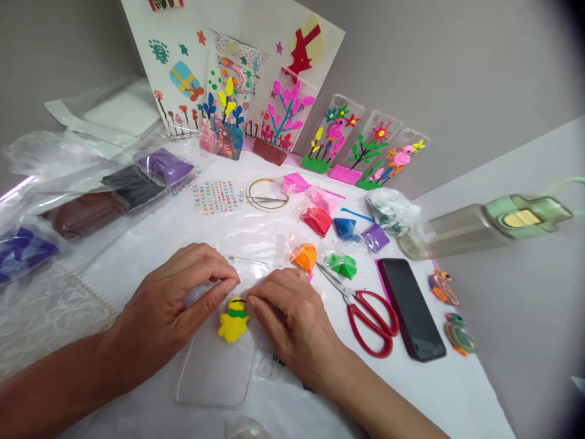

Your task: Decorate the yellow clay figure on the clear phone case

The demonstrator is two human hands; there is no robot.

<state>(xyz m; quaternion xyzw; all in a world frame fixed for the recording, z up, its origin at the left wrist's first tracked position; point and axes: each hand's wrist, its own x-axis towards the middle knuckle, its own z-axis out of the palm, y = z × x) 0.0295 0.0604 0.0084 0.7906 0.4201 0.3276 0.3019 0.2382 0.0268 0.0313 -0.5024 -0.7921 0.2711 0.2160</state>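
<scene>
A yellow clay figure (233, 329) with a green band at its neck and a thin black strip across its head lies on a clear phone case (214, 381). My left hand (192, 292) is just above and left of the figure, thumb and forefinger pinched together. A tiny dark speck shows at those fingertips, too small to name. On the other side, my right hand (292, 314) is closed in a pinch, its fingertips beside the black strip. Whatever it may hold is hidden.
Red-handled scissors (351, 299) and a phone (411, 311) lie to the right. Behind are clay packets (317, 221), a gem sheet (217, 196) and a bangle (267, 194). Decorated cases (333, 131) lean at the back. A bottle (461, 231) lies far right; bagged clay (82, 213) is left.
</scene>
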